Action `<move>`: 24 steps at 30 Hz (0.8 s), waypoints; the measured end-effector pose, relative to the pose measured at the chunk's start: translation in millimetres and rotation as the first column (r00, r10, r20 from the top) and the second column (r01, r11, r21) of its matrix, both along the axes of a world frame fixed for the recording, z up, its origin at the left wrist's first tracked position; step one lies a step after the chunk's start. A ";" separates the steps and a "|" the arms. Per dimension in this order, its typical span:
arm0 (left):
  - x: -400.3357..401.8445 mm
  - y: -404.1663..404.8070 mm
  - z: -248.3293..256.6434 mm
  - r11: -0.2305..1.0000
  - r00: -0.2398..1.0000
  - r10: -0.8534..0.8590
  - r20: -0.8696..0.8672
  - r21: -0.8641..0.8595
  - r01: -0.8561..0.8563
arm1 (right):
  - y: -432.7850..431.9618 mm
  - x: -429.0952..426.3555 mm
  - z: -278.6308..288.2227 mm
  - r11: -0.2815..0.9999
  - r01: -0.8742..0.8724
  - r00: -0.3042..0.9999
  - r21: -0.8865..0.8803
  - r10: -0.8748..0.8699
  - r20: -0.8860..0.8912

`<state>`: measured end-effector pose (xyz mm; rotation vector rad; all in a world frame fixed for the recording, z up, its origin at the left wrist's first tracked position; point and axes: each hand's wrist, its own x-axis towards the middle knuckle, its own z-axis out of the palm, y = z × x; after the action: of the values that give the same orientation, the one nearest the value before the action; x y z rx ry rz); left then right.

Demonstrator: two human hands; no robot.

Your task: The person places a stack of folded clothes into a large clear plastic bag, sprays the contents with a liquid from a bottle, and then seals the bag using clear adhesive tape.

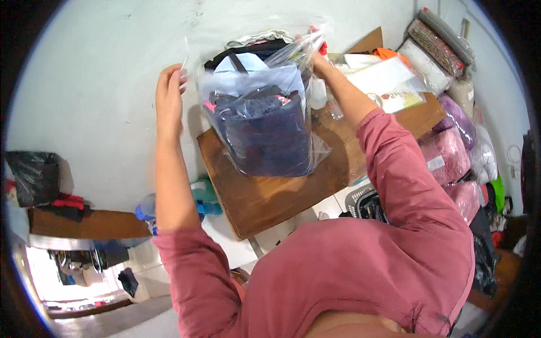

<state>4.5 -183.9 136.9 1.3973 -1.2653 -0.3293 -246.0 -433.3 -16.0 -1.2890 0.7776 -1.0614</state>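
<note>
A clear plastic bag (321, 150) with folded dark blue clothing (270, 143) inside stands on the brown wooden table. My right hand (318, 59) is at the bag's gathered upper right part, its fingers partly hidden by the film, and appears to grip it. Raised at the bag's left, my left hand (172, 84) has bent fingers beside a thin, pale, blurred strip or film edge; whether it holds this is unclear. Light blue fabric or paper (243, 63) with a dark strap shows at the bag's upper part, in front of a pile of black and white cloth (262, 47).
Papers and clear packets (380, 80) lie on the table's right side. Pink wrapped bundles (446, 154) and rolls (439, 42) are stacked beyond it. A grey basket (365, 203) stands below the table's front edge (296, 211). The wall rises close behind.
</note>
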 end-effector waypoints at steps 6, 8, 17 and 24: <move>-113.9 93.1 -133.4 0.975 0.972 0.213 0.097 -0.084 -0.206 | 9.7 13.2 -26.2 0.980 0.135 0.975 0.147 -0.158 0.155; -137.1 104.6 -152.8 0.973 0.968 0.231 0.100 0.009 -0.233 | 66.2 27.4 -17.1 0.982 0.183 0.924 0.051 -0.190 0.332; -28.5 93.1 -157.7 0.975 0.862 0.157 -0.482 -0.062 -0.213 | 269.0 -77.1 -35.3 0.978 0.141 0.984 -0.152 -0.122 0.126; -35.4 93.1 -166.4 0.983 0.974 0.128 -0.188 -0.104 -0.149 | 281.6 -52.5 -7.7 0.960 0.147 0.986 -0.240 -0.161 -0.039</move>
<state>-30.9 -90.8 -29.5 1.3162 -1.0168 -0.2749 -298.5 -151.7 -23.7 -1.4845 0.8243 -1.2763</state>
